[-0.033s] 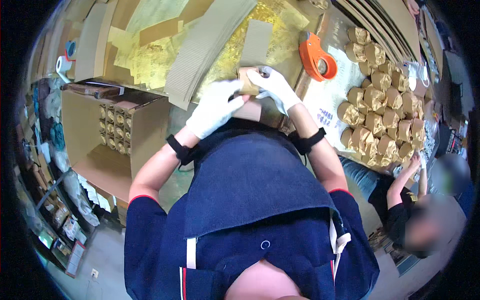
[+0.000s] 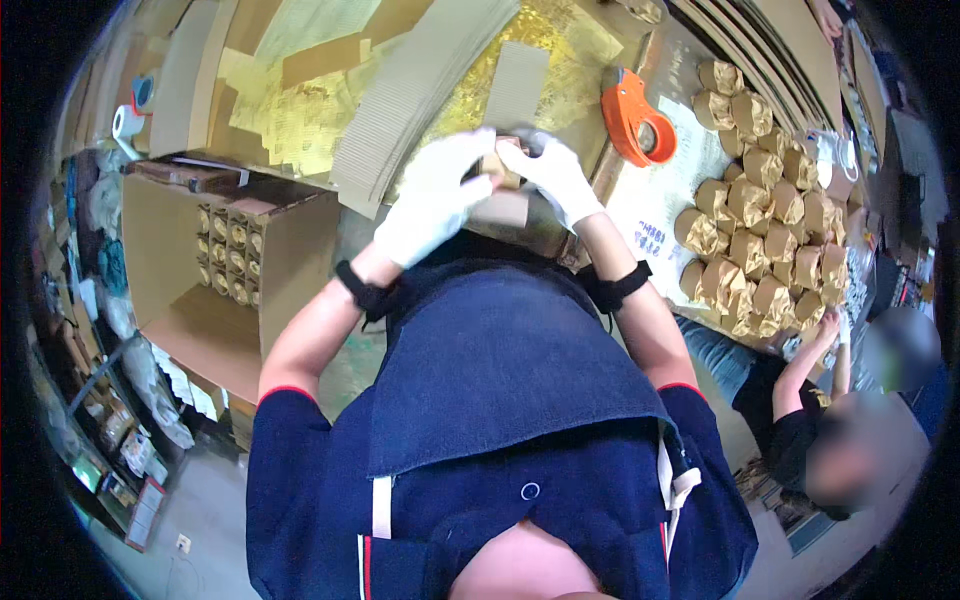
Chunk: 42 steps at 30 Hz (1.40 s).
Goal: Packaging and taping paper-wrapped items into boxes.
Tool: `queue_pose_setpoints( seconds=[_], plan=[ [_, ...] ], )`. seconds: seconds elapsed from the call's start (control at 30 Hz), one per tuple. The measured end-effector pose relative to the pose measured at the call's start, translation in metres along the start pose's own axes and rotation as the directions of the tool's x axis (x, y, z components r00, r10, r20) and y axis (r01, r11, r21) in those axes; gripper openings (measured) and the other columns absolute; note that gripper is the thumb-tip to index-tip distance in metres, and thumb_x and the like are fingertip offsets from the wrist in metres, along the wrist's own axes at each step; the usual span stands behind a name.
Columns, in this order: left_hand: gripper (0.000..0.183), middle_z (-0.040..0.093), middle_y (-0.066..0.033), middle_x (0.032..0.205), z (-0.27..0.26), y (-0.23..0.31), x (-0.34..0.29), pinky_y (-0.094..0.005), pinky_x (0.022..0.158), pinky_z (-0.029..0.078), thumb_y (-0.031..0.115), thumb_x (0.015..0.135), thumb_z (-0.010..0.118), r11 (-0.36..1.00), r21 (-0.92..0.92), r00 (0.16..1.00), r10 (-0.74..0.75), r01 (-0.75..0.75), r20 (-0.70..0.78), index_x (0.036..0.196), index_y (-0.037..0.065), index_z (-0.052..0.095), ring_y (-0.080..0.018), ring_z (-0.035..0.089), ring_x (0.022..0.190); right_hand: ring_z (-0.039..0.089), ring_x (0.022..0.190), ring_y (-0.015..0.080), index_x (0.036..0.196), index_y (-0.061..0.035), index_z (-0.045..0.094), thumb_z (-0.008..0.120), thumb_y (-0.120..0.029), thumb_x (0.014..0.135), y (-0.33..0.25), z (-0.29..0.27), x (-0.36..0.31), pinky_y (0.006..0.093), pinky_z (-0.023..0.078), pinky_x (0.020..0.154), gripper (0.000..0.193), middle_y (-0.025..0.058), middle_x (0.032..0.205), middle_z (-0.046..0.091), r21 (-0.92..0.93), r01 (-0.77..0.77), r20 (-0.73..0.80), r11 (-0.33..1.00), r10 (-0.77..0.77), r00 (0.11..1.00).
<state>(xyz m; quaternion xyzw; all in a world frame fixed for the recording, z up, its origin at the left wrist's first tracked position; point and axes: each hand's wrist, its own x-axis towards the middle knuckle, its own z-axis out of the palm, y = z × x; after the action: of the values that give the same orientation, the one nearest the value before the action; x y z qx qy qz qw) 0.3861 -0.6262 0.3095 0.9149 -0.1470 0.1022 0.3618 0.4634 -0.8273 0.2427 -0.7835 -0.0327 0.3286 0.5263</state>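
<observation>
Between my two white-gloved hands, above the table, is a small brown piece wrapped in cardboard (image 2: 507,179). Curled fingers hide most of it. My left hand (image 2: 437,190) is slightly blurred, its fingers and thumb bent around the left side of the piece. From the right, my right hand (image 2: 556,180) grips the same piece, fingers over its top. Just below it lies a short corrugated cardboard strip (image 2: 502,208). Beyond the hands is another corrugated strip (image 2: 517,85), and a stack of long corrugated strips (image 2: 395,110) slants away to the left.
An orange tape dispenser (image 2: 637,120) lies right of my hands. Many brown paper-wrapped pieces (image 2: 752,200) stand on the right table. At left, an open carton (image 2: 200,350) holds rows of wrapped pieces (image 2: 232,255). A co-worker (image 2: 795,400) reaches in at right.
My left hand has shifted up a little and its fingers now cover more of the brown piece. The right hand has hardly moved.
</observation>
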Motion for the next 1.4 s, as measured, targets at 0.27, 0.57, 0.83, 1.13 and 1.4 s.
queue_pose_setpoints(
  seconds=[0.27,0.57,0.83,1.13,1.4],
  plan=[
    [0.052,0.042,-0.0246,0.150,0.098,-0.058,0.039,-0.0463,0.111,0.040,0.027,0.093,0.063,0.806,-0.386,0.835,-0.533,0.450,-0.140,0.138,0.004,0.052,-0.0421,0.046,0.134,0.062,0.117,0.0306,0.141,0.0015,0.051,0.049,-0.074,0.090,-0.045,-0.019,0.045,0.0341,0.042,0.104,0.092,0.0243,0.127,0.063,0.419,-0.151,-0.199,0.895,0.253,0.947],
    [0.047,0.064,-0.0219,0.126,0.049,-0.040,0.045,-0.0378,0.098,0.050,0.020,0.092,0.068,0.719,-0.470,0.847,-0.513,0.512,0.137,0.133,0.001,0.056,-0.0340,0.064,0.110,0.064,0.091,0.0337,0.097,-0.0104,0.073,0.056,-0.048,0.095,-0.042,-0.012,0.033,0.0452,0.052,0.078,0.041,0.0157,0.095,0.066,-0.629,0.333,-0.189,0.702,-0.554,0.811],
    [0.065,0.071,-0.0171,0.094,0.053,-0.009,0.040,-0.0413,0.081,0.056,0.036,0.081,0.076,0.952,0.025,0.952,-0.307,0.306,0.022,0.138,0.011,0.055,-0.0335,0.069,0.086,0.062,0.074,0.0277,0.082,-0.0059,0.071,0.056,-0.054,0.095,-0.068,-0.026,0.000,0.0382,0.048,0.071,0.052,0.0141,0.079,0.068,-0.098,0.075,-0.107,0.992,-0.085,0.991],
    [0.089,0.056,-0.0186,0.127,0.045,-0.011,0.033,-0.0505,0.091,0.049,0.051,0.076,0.075,0.969,-0.166,0.947,-0.127,0.182,0.294,0.151,0.017,0.039,-0.0391,0.057,0.113,0.068,0.085,0.0319,0.090,-0.0063,0.072,0.049,-0.059,0.096,-0.045,-0.048,-0.032,0.0438,0.052,0.074,0.058,0.0181,0.090,0.070,-0.513,-0.075,-0.037,0.855,0.065,0.997],
    [0.083,0.052,-0.0161,0.135,0.065,0.019,0.032,-0.0525,0.102,0.042,0.046,0.079,0.071,0.955,0.100,0.916,-0.297,0.281,0.271,0.151,0.019,0.039,-0.0371,0.051,0.121,0.065,0.058,0.0351,0.080,-0.0055,0.071,0.056,-0.067,0.088,-0.042,-0.118,-0.030,0.0429,0.053,0.059,0.064,0.0165,0.061,0.064,-0.885,-0.246,-0.374,0.395,-0.288,0.882]
  ],
)
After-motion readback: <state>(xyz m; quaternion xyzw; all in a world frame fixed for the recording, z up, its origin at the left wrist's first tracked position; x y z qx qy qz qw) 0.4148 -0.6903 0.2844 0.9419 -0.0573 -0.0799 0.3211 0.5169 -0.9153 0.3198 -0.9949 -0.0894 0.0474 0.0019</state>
